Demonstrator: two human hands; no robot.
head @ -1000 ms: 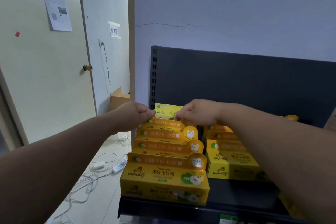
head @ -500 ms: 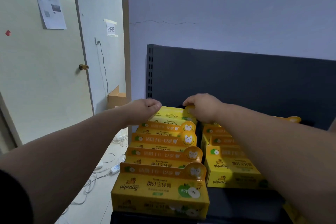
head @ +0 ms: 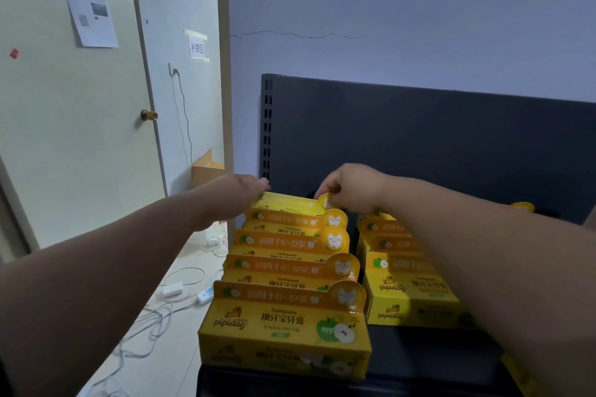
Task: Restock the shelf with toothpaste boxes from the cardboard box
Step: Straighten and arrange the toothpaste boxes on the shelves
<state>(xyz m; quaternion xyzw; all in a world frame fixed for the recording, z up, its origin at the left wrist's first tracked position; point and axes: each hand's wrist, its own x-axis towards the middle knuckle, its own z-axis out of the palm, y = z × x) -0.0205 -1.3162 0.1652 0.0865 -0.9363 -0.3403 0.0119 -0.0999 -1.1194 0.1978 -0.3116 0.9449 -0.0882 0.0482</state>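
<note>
Pale walls and a closed door (head: 80,138) with a paper notice (head: 92,10) fill our left side, and loose cables (head: 154,309) trail over the floor below. An open cardboard box (head: 206,169) sits on that floor against the door frame, well apart from the hands, so we judge it the supply we draw from.

Our left hand (head: 240,195) meets the left end of the rearmost toothpaste box (head: 290,203). Its fingers (head: 263,184) lie together against that end, though we cannot tell whether they wrap it. The box sits at the back of the left row (head: 290,271), close to the dark back panel (head: 419,138), likely so the older stock stays in front.

Our right hand (head: 351,190) takes the other end, fingers clamped on the round tab. Holding both ends should keep the long box square to its neighbours. Beside it the right row (head: 409,293) looks shorter, partly hidden by our forearm, and bare shelf (head: 419,358) shows before it.
</note>
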